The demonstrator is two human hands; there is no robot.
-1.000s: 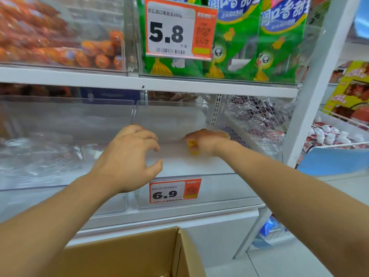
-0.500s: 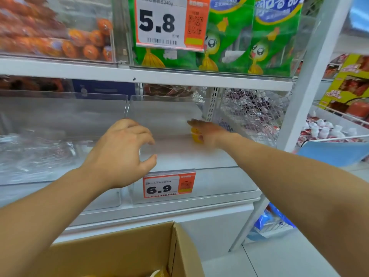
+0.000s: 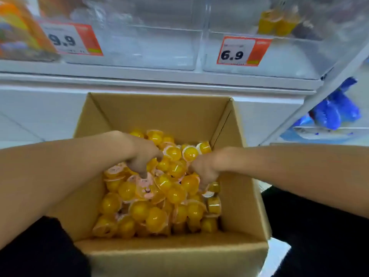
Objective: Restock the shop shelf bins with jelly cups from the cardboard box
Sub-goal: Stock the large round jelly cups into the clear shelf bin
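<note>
An open cardboard box [image 3: 159,110] stands on the floor below the shelf, filled with several yellow jelly cups [image 3: 155,216], some showing pink printed lids. Both my hands are down inside it. My left hand [image 3: 142,156] has its fingers curled into the pile at the left, around cups. My right hand [image 3: 203,169] digs into the pile at the right, fingers curled round cups. The clear shelf bin [image 3: 279,62] with the 6.9 price tag [image 3: 239,51] sits up right and holds a few yellow cups [image 3: 277,23] at its back.
A second clear bin [image 3: 151,47] with a 9.9 tag [image 3: 69,40] stands left of it, and orange packets [image 3: 18,31] fill the far left. A slanted white shelf post [image 3: 311,100] runs at the right, with blue packets [image 3: 335,110] behind it.
Both hands have left the 6.9 bin and dropped into the cardboard box. The view has tilted down from the shelf to the box. Cups now lie in the bin.
</note>
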